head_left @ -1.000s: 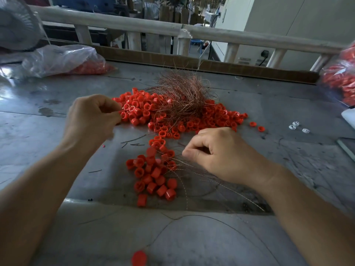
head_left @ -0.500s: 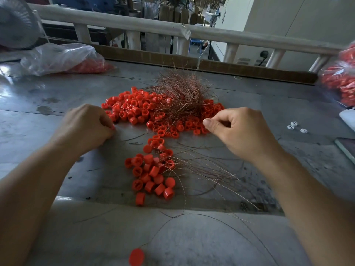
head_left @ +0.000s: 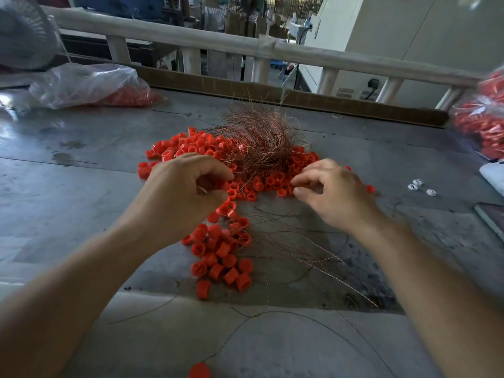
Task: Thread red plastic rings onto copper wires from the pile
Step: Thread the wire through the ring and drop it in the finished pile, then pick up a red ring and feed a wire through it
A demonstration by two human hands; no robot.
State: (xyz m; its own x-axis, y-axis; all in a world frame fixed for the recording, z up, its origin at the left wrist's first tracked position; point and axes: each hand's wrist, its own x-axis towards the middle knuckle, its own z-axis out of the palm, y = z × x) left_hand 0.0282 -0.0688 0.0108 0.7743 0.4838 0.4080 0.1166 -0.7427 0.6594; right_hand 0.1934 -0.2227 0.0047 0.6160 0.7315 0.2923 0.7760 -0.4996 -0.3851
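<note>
A wide pile of red plastic rings [head_left: 191,145] lies on the grey metal table [head_left: 81,165], with a tangle of copper wires [head_left: 261,143] on top of it. A smaller heap of rings [head_left: 221,257] sits nearer to me, and loose copper wires [head_left: 300,246] fan out to its right. My left hand [head_left: 185,189] hovers over the near edge of the pile, thumb and forefinger apart and nothing visibly held. My right hand [head_left: 332,192] reaches in from the right with loosely curled fingers, its tips at the rings.
A clear bag of red rings [head_left: 90,85] lies at the back left, another bag [head_left: 482,124] at the right edge. Small white pieces [head_left: 417,185] sit to the right. One red ring [head_left: 199,371] lies by the near edge. A white railing [head_left: 191,36] borders the far side.
My left hand moved right and forward onto the pile and loosened its closed grip. My right hand moved forward to the pile's right side, and its pinch has opened.
</note>
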